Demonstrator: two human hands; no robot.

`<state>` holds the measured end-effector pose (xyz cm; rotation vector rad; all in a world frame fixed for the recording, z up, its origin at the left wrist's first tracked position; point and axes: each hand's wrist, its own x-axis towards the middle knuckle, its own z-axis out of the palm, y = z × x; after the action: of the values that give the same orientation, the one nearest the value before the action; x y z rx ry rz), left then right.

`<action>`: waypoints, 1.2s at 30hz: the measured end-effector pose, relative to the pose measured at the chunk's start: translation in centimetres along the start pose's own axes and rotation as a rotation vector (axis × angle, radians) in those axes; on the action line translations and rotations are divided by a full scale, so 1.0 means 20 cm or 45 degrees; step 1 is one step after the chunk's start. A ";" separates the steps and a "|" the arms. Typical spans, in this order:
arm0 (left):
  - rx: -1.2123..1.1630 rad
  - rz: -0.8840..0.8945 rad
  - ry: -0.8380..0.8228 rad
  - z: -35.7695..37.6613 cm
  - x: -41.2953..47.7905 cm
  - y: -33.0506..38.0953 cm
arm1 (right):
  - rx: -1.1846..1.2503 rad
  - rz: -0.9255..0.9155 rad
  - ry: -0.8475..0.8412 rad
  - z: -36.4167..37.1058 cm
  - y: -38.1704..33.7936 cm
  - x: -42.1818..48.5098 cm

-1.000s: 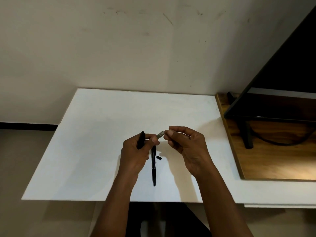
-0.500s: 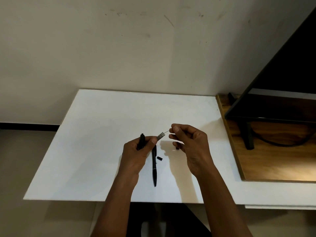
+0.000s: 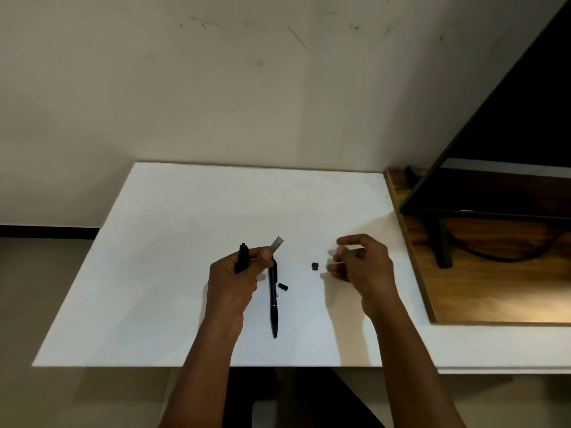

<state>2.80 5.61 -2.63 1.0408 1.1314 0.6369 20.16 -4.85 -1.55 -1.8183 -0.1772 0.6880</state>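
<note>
My left hand [image 3: 236, 274] grips a short black pen barrel [image 3: 242, 257] whose silver end [image 3: 277, 244] sticks out past my thumb. My right hand [image 3: 363, 265] hovers to the right, apart from the barrel, and pinches a thin pale rod [image 3: 336, 264] between its curled fingers. A whole black pen [image 3: 274, 307] lies on the white table [image 3: 185, 211] between my hands, pointing toward me. Beside it lie a small black cap [image 3: 283, 287] and a small black piece [image 3: 315, 266].
A wooden stand [image 3: 482, 301] butts against the table's right side. On it a dark slanted screen [image 3: 500, 143] stands on a black foot [image 3: 441, 247], with a black cable [image 3: 494, 257] beside it. A pale wall rises behind the table.
My right hand has drawn away to the right from the barrel's silver end, taking the thin pale rod with it. The small black piece now shows on the table. My left hand stayed put.
</note>
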 end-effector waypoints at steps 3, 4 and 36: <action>0.007 -0.001 -0.004 0.00 0.00 0.00 | -0.399 -0.146 -0.022 0.03 0.03 0.00; 0.009 -0.001 -0.004 0.00 0.00 -0.01 | -0.522 -0.193 -0.024 0.04 0.04 -0.01; 0.127 -0.037 -0.105 0.02 -0.01 -0.01 | 0.391 0.441 -0.339 0.08 -0.03 -0.04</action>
<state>3.10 5.20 -2.70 1.1236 1.1135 0.5142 18.74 -3.57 -1.00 -1.4703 0.0703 1.1378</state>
